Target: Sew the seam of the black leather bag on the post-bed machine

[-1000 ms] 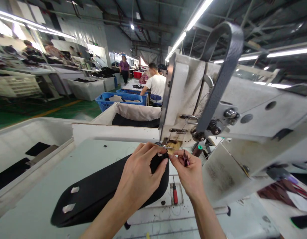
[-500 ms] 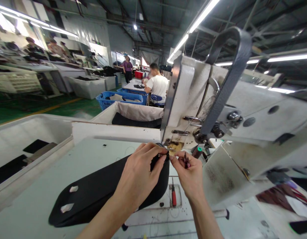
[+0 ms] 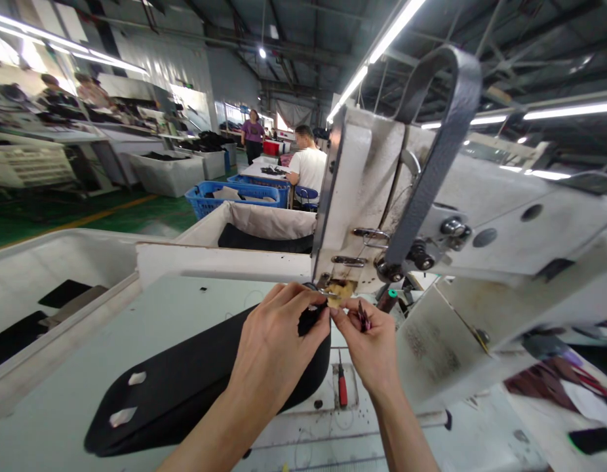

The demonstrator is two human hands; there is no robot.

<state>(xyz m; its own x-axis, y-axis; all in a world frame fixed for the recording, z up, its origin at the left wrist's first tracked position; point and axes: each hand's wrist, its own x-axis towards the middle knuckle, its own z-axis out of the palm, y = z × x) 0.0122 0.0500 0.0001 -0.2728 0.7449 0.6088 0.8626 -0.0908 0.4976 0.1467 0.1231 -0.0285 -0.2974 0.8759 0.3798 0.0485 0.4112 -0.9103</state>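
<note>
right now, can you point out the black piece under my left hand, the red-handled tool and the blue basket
black piece (image 3: 188, 379): head view, on its upper face, left of the hand
red-handled tool (image 3: 343, 391): head view, on its handle
blue basket (image 3: 211, 206): head view, on its near wall

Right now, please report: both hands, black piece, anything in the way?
Left hand pinches black piece near its end. Right hand close beside, small dark item in grip. Sewing machine head just above; red-handled tool nearby.
</note>
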